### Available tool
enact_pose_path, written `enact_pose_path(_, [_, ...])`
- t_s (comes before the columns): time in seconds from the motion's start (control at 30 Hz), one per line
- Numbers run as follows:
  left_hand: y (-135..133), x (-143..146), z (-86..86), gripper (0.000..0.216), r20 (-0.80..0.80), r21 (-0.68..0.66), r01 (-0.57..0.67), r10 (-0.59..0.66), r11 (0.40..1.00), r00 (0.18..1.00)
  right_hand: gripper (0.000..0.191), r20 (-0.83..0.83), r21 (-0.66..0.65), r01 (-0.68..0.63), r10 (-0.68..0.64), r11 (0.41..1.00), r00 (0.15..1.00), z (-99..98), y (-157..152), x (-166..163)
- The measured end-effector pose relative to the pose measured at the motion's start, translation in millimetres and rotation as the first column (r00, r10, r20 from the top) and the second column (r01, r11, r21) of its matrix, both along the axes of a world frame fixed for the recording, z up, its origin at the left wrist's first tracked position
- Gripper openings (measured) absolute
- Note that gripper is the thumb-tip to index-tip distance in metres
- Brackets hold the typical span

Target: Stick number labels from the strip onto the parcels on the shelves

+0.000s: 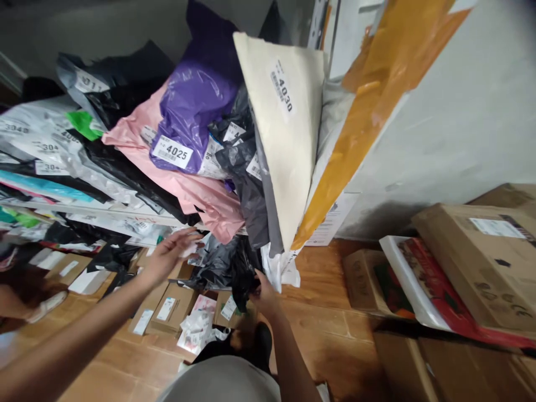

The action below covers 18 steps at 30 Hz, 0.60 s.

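My left hand (172, 254) reaches under the edge of the upper shelf. A small white slip (191, 249), blurred, shows between its thumb and fingers. My right hand (264, 291) is closed on the edge of a black plastic mailer bag (243, 268) on the lower level. Beside that bag, a dark grey plastic bag (215, 259) lies between my hands. Above them on the shelf are a purple mailer bag (196, 95) labelled 4025, a pink mailer bag (188, 192) and an upright cream envelope (285, 123) labelled 4030.
Yellow tape covers the shelf post (355, 139) to the right of the parcels. Cardboard boxes (473, 251) are stacked at the right. Small labelled boxes (171, 310) and a white plastic packet (199, 329) lie low before me. Another person's foot (48, 307) is at the left.
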<state>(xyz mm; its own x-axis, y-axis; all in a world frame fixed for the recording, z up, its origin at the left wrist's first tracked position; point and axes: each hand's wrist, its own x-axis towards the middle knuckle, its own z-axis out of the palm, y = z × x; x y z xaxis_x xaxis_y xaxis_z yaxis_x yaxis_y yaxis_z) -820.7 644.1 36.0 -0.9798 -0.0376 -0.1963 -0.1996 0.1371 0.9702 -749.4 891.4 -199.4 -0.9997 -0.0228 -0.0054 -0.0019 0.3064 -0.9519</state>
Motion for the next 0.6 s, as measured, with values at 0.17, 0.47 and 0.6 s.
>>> enact_pose_path(0.17, [43,31,-42.6,0.024,0.119,0.292,-0.12,0.089,0.949,0.989,0.069,0.024,0.127,-0.16,0.158,0.979,0.987,32.6,-16,13])
enact_pose_path(0.47, [80,25,-87.4,0.016,0.313,0.254,-0.22,0.135,0.942,0.94,0.034,-0.083,0.02,0.021,-0.019,1.0,0.996,119.3,-31,1])
enact_pose_path(0.6, [83,27,-98.2,0.024,0.274,0.19,-0.193,0.137,0.963,0.952,0.024,-0.195,-0.084,-0.009,-0.007,0.996,0.981,136.7,-53,-2])
